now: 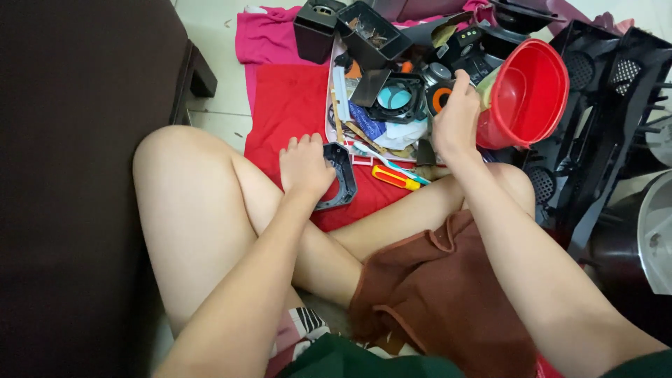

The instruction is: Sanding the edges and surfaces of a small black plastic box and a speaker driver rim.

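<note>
I sit cross-legged on the floor. My left hand (305, 166) rests on a dark grey plastic frame part (341, 176) that lies on a red cloth (290, 105) by my knee. My right hand (456, 119) is raised over the pile and grips a small black round part with an orange ring (439, 98). A red plastic basin (528, 94) tilts right beside that hand.
A white tray (334, 105) holds a round black fan frame (395, 98), papers and scraps. An orange and yellow screwdriver (393, 177) lies near it. Black boxes (315, 28) stand behind. Black slotted panels (595, 112) lean at right. A dark sofa (77, 175) fills the left.
</note>
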